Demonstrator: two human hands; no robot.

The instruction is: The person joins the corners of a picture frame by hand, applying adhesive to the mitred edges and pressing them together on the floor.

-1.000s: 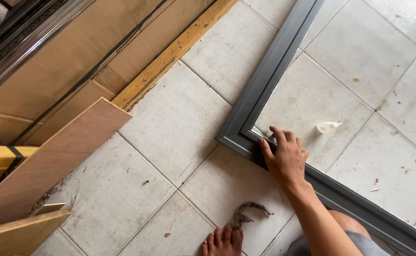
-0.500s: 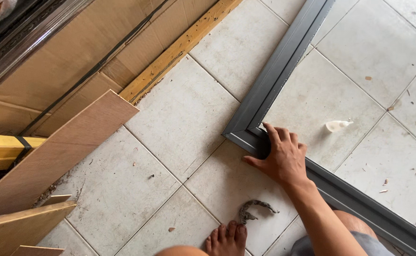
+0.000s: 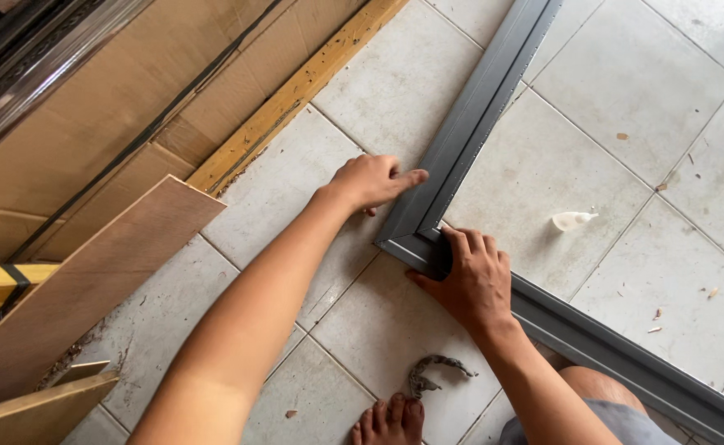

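A dark grey metal frame (image 3: pixel 484 105) lies flat on the pale tiled floor, its two bars meeting in a corner near the middle of the view. My right hand (image 3: pixel 467 278) presses down on that corner, fingers spread over the lower bar. My left hand (image 3: pixel 370 181) rests beside the outer edge of the upright bar, index finger stretched out and touching it, the other fingers curled. Neither hand holds anything loose.
Wooden boards (image 3: pixel 90 280) and a yellow timber strip (image 3: pixel 288 99) lean along the left. A small white nozzle-like piece (image 3: pixel 571 220) lies inside the frame. A dark twisted scrap (image 3: pixel 433 372) sits by my bare foot (image 3: pixel 388 420). My knee (image 3: pixel 593 395) is at the bottom.
My left arm has come into view and its hand now touches the frame's upright bar. My right hand stays on the corner. The view has shifted slightly.
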